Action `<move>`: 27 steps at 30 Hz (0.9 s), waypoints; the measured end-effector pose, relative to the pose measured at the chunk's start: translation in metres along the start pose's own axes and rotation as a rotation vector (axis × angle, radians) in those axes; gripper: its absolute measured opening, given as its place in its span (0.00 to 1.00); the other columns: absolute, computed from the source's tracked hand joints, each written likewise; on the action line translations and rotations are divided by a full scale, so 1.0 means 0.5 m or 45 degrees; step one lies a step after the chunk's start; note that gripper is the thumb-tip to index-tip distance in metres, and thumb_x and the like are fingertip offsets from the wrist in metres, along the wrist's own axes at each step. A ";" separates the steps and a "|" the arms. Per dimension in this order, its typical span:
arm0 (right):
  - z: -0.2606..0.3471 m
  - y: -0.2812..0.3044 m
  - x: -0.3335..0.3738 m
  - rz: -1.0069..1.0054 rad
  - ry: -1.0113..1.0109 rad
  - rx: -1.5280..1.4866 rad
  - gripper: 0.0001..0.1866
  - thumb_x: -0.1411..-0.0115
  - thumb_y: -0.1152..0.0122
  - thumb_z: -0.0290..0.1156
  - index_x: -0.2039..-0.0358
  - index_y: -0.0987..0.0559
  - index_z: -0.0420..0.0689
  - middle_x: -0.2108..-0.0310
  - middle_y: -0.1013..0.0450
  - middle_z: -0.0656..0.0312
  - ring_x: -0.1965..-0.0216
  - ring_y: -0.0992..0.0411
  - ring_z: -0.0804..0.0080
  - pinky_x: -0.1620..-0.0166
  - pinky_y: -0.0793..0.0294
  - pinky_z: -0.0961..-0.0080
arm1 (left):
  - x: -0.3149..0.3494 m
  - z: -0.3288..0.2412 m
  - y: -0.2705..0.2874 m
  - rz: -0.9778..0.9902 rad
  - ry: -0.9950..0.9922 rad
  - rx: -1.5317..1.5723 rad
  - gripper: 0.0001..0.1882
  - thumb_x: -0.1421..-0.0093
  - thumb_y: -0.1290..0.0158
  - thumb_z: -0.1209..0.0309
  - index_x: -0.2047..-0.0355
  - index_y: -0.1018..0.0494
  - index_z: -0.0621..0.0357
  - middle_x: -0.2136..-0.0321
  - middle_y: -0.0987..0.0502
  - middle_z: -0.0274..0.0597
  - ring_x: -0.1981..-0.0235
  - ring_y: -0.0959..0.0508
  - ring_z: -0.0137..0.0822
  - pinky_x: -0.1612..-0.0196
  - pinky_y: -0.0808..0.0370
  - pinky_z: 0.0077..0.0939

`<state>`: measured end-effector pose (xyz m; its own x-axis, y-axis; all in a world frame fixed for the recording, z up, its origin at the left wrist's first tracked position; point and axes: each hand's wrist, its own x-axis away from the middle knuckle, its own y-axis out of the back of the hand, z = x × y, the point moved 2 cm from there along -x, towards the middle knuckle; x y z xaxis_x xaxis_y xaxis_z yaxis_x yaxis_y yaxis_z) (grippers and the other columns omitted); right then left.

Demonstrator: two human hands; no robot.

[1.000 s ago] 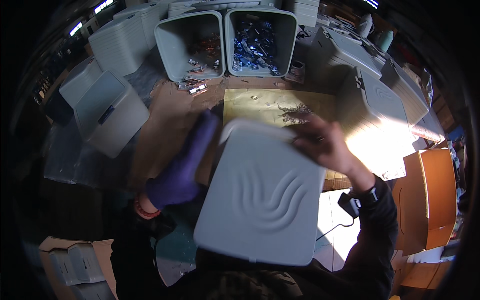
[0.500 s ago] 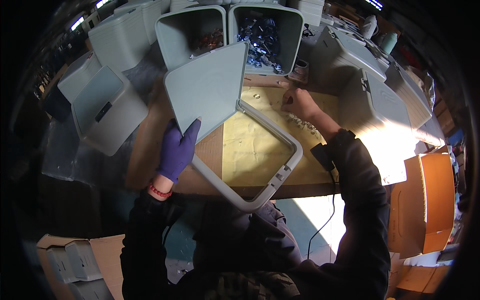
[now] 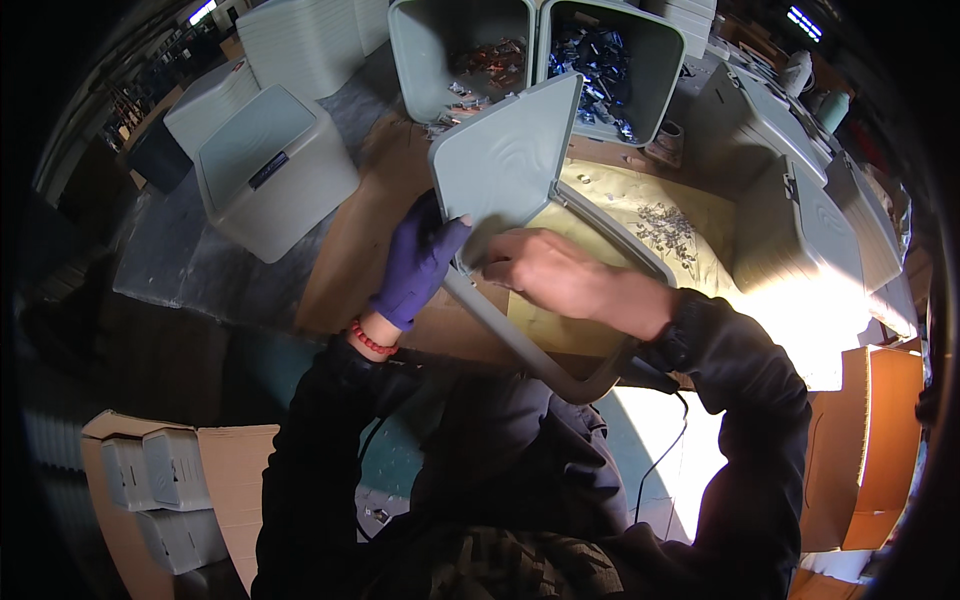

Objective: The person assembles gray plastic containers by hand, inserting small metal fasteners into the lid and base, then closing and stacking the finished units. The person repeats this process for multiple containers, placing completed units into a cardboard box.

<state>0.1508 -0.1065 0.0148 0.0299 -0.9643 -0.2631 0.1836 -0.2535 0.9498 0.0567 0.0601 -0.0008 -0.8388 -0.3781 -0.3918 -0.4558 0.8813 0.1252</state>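
Observation:
A pale grey lid panel [image 3: 508, 150] stands tilted up from a grey rectangular frame [image 3: 530, 350], joined along one side of it. My left hand [image 3: 418, 265], in a purple glove, grips the lower left corner where panel and frame meet. My bare right hand [image 3: 560, 280] reaches across the frame to that same corner, its fingers pinched together. Whatever sits between those fingertips is too small or hidden to make out. Beyond the frame, a scatter of small metal pieces [image 3: 668, 232] lies on a yellow sheet [image 3: 712, 200].
At the back stand two open grey bins, one with copper-coloured pieces [image 3: 495, 62], the other with dark bluish metal pieces [image 3: 590, 80]. A lidded grey bin [image 3: 290, 205] is at left, stacked grey lidded bins [image 3: 800, 230] at right. Cardboard boxes [image 3: 855, 440] flank the table below.
My right hand has moved left from the metal pieces to the frame's left corner. My left hand stays at that corner. The view has shifted, so the table appears further right.

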 end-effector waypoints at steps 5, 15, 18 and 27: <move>0.005 -0.037 -0.025 -0.339 -0.175 -0.501 0.08 0.47 0.36 0.18 0.66 0.15 0.40 0.66 0.21 0.52 0.63 0.22 0.52 0.60 0.22 0.63 | -0.001 0.007 -0.006 0.006 -0.082 -0.043 0.17 0.36 0.41 0.67 0.52 0.25 0.66 0.61 0.20 0.43 0.60 0.23 0.33 0.54 0.26 0.29; 0.020 -0.031 -0.016 -0.475 -0.693 -0.922 0.07 0.47 0.33 0.18 0.66 0.19 0.39 0.70 0.18 0.55 0.67 0.18 0.67 0.61 0.21 0.71 | -0.002 0.012 -0.005 0.002 -0.168 -0.116 0.18 0.37 0.39 0.65 0.53 0.24 0.65 0.61 0.20 0.44 0.62 0.22 0.33 0.57 0.25 0.29; 0.026 -0.027 -0.013 -0.467 -0.687 -0.931 0.06 0.47 0.33 0.19 0.68 0.20 0.39 0.70 0.18 0.54 0.67 0.18 0.65 0.61 0.21 0.71 | 0.000 0.013 -0.005 0.008 -0.119 -0.101 0.18 0.37 0.39 0.65 0.53 0.25 0.65 0.61 0.20 0.43 0.61 0.22 0.32 0.57 0.25 0.28; 0.017 -0.051 -0.038 -0.596 -0.403 -0.477 0.03 0.51 0.32 0.22 0.75 0.19 0.40 0.71 0.25 0.54 0.65 0.24 0.53 0.60 0.23 0.61 | -0.002 0.005 -0.004 0.021 -0.042 -0.058 0.16 0.36 0.40 0.67 0.53 0.25 0.65 0.61 0.21 0.42 0.61 0.23 0.29 0.56 0.25 0.27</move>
<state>0.1372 -0.0825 -0.0029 -0.4145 -0.7497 -0.5159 0.4367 -0.6613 0.6100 0.0590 0.0593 -0.0028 -0.8364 -0.3533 -0.4191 -0.4554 0.8733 0.1728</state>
